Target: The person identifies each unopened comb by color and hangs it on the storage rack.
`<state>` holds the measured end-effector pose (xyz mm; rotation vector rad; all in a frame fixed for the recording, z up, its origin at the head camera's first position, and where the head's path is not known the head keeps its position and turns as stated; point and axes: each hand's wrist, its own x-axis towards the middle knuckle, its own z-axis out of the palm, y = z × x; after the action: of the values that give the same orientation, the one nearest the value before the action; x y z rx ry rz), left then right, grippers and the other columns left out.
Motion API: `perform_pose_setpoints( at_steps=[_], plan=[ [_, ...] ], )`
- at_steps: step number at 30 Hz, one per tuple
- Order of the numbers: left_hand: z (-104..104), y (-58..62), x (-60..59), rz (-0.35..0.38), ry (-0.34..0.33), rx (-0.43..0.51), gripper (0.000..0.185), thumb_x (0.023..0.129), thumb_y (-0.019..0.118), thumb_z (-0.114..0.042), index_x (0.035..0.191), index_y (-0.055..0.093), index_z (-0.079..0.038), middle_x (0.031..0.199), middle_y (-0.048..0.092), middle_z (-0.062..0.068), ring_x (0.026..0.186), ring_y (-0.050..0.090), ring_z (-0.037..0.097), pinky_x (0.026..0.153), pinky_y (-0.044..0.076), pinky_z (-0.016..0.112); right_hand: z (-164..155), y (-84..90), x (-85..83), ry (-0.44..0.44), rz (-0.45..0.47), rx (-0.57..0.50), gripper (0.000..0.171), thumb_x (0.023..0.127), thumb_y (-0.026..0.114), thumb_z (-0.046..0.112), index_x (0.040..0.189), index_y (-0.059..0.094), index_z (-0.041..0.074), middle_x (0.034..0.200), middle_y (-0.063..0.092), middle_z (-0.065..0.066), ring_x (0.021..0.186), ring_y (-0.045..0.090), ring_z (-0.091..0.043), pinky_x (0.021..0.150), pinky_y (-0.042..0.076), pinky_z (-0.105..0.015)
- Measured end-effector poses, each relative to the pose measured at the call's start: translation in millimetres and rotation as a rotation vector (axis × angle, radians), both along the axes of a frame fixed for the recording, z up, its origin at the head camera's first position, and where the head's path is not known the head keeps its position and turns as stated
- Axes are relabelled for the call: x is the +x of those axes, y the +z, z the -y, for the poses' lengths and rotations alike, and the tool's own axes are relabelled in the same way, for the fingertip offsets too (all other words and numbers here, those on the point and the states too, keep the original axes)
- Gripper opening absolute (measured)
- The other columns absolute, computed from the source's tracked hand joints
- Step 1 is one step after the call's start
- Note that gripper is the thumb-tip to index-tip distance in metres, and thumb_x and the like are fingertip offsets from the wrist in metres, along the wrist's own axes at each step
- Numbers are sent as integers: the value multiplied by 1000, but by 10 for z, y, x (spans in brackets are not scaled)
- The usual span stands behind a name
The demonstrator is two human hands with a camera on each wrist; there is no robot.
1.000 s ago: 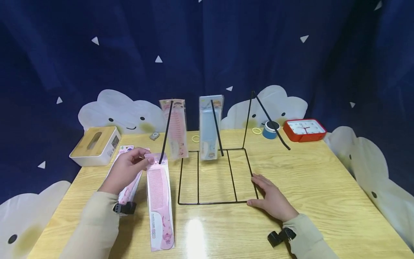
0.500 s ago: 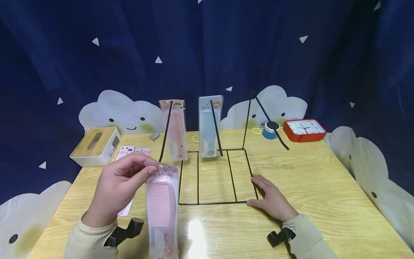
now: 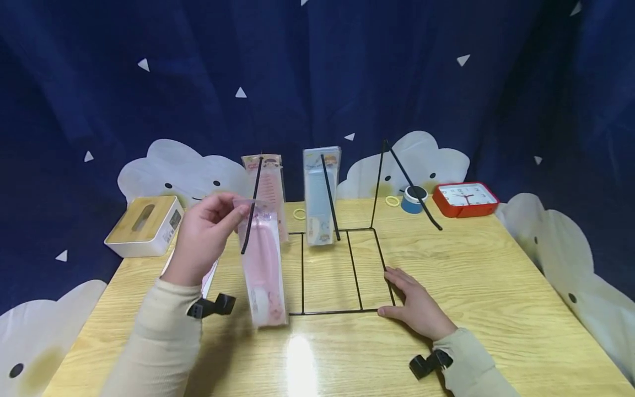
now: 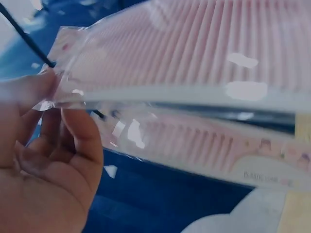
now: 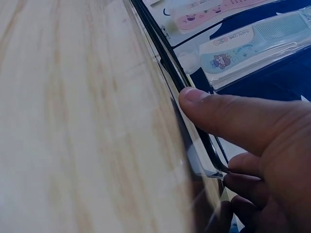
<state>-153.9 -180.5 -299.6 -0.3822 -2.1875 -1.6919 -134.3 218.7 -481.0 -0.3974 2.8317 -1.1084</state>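
My left hand [image 3: 200,234] pinches the top of a pink comb in clear packaging [image 3: 265,270]. The black wire display rack's left hook [image 3: 250,220] passes through the top of this package, as the left wrist view shows too. Behind it hangs another packaged pink comb [image 4: 209,150] on the same hook. A packaged blue comb [image 3: 319,204] hangs on the middle hook. With its thumb and fingers, my right hand [image 3: 414,303] holds the front right corner of the rack's base [image 3: 327,313]; in the right wrist view the thumb [image 5: 218,114] lies against the black bar.
More pink packaging [image 3: 209,281] lies on the table under my left forearm. A tissue box [image 3: 144,226] stands at the left. Toward the back right are a blue jar [image 3: 412,204], a red clock [image 3: 466,199] and a yellow ring [image 3: 392,201]. The right hook [image 3: 414,182] carries nothing.
My left hand drew the packaged comb off the hook tip toward me, then moved it up and forward, back onto the left hook. My right hand has stayed on the rack.
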Motion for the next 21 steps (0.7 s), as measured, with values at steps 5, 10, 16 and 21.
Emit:
perform_pose_setpoints(
  at_steps=[5,10,16,21],
  plan=[
    [-37,67,-506,93,114,28,22,94,73,-28,99,67,-8,87,64,-4,76,56,10,64,50,22,6,-11,0,3,-8,-3,92,78,86,41,149,45,1,158,39,-16,147,25,-40,113,27,-61],
    [-39,91,-800,106,208,23,26,89,77,-35,98,68,-13,91,64,-5,81,60,10,65,51,21,15,-23,-8,6,-7,-4,92,78,86,41,150,45,1,158,39,-15,147,25,-40,112,28,-61],
    [224,-37,-947,138,125,-22,30,92,73,-37,106,65,-11,97,64,-3,89,60,12,70,52,21,39,-11,-4,5,24,-5,93,79,84,44,151,44,2,159,37,-15,148,24,-40,112,28,-62],
    [656,-543,-1053,277,138,-281,40,100,61,-42,120,62,-7,112,63,7,102,58,20,81,48,30,23,19,10,-6,8,6,93,78,85,43,150,44,2,158,37,-15,148,25,-40,112,29,-61]
  ],
)
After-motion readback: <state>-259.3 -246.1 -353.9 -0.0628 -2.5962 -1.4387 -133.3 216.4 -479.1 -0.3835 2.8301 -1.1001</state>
